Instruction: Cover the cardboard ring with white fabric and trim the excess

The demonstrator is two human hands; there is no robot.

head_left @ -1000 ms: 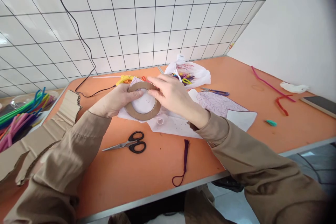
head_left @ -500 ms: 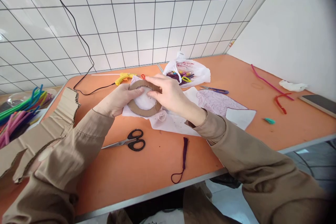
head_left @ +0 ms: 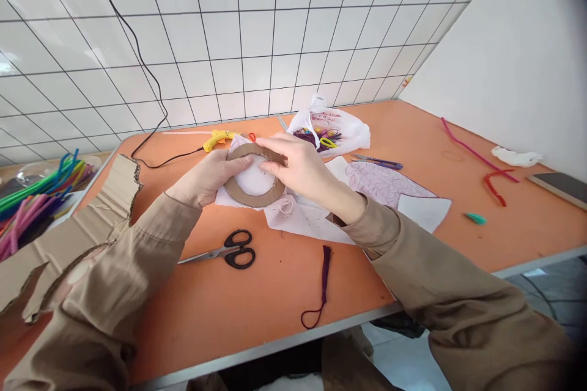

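Above orange tabletop (head_left: pixel 275 305), left hand (head_left: pixel 208 176) and right hand (head_left: pixel 302 165) pinch brown cardboard ring (head_left: pixel 251 200); white plastic bag (head_left: pixel 353 132) half-hides multicoloured threads (head_left: pixel 328 142).

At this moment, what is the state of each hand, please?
Left hand: holding cardboard ring.
Right hand: at the ring's upper right; whether gripping cannot be told.

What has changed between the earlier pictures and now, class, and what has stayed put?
The cardboard ring and the left hand have shifted very slightly to the right over the table. Nothing was visibly taken hold of or let go: the left hand still grips the ring, and the right hand remains at its upper right. The scissors, purple tassel and yellow glue gun stayed in place.
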